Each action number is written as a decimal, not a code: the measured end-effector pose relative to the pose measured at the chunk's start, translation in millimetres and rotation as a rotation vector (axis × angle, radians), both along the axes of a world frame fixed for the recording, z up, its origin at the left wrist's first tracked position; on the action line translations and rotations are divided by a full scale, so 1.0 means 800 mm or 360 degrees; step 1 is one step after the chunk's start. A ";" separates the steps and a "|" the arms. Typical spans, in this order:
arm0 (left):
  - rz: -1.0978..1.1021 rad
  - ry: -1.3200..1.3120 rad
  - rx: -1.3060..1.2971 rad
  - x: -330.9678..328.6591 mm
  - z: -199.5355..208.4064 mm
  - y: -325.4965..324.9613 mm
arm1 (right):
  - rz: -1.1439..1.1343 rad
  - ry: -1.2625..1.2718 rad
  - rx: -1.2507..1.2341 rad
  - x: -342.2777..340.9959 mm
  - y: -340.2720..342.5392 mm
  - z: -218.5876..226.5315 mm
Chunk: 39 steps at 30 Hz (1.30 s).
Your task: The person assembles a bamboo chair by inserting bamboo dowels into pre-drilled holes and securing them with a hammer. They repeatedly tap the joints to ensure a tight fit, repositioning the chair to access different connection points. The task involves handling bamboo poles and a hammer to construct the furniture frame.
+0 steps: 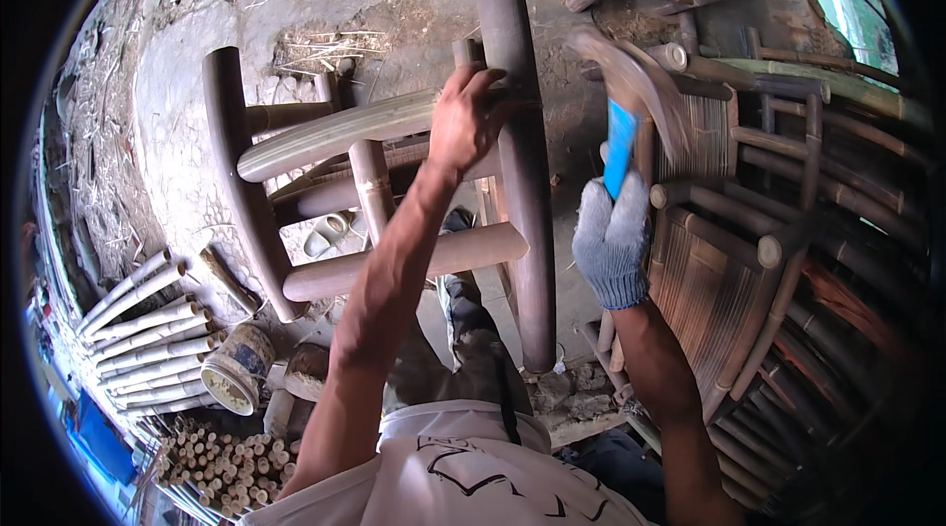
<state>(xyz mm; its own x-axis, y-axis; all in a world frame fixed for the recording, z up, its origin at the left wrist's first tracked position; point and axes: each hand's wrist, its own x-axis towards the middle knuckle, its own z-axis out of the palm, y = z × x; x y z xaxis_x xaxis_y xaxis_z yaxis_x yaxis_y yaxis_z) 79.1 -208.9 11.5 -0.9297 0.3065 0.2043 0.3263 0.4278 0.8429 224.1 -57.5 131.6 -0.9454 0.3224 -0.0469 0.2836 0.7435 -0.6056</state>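
Note:
In front of me stands a bamboo frame with a dark post (pixel 518 162) on the right, another dark post (pixel 246 181) on the left, and paler rails between them. My bare left hand (pixel 466 122) is closed round the end of the upper rail (pixel 345 137), where it meets the right post. A lower rail (pixel 404 262) runs across nearer my body. My right hand (pixel 611 235), in a grey-white knitted glove, grips a blue-handled hammer (pixel 620 147). Motion smears the hammer's head, which is raised to the right of the right post, apart from it.
Bamboo chairs with slatted surfaces (pixel 705 280) crowd the right side. At lower left are cut bamboo poles (pixel 148 339), a dirty bucket (pixel 236 368) and a bundle of thin canes (pixel 227 467). Straw scraps (pixel 330 50) litter the concrete floor beyond the frame.

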 end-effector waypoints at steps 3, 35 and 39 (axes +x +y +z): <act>0.0425 -0.0246 -0.0325 0.096 0.034 -0.027 | 0.0310 -0.0298 0.0365 -0.010 0.019 -0.014; 0.0383 -0.0199 -0.0874 0.202 -0.024 -0.074 | 0.0342 -0.0440 0.0834 -0.046 -0.001 -0.003; 0.0434 -0.0323 -0.0597 0.196 -0.010 -0.070 | 0.0394 -0.0630 0.0814 -0.041 0.028 -0.015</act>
